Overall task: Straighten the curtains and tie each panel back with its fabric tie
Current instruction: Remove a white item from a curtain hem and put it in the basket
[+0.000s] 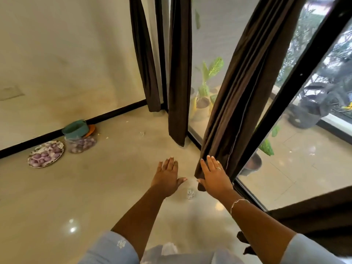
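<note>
Three dark brown curtain panels hang along the glass wall. The nearest panel [245, 88] falls in gathered folds down to the floor. My right hand [214, 176] lies flat with straight fingers against that panel's lower hem. My left hand [167, 176] hovers open just left of it, palm down over the floor, touching nothing. A middle panel [180, 73] hangs bunched further back, and a far panel [144, 54] hangs beside the wall corner. No fabric tie shows in view.
A plate of purple onions [45, 153], a clear bag of onions [81, 144] and a teal container [75, 127] sit on the floor by the left wall. A black window frame [297, 77] runs behind the near panel. Potted plants [206, 80] stand outside.
</note>
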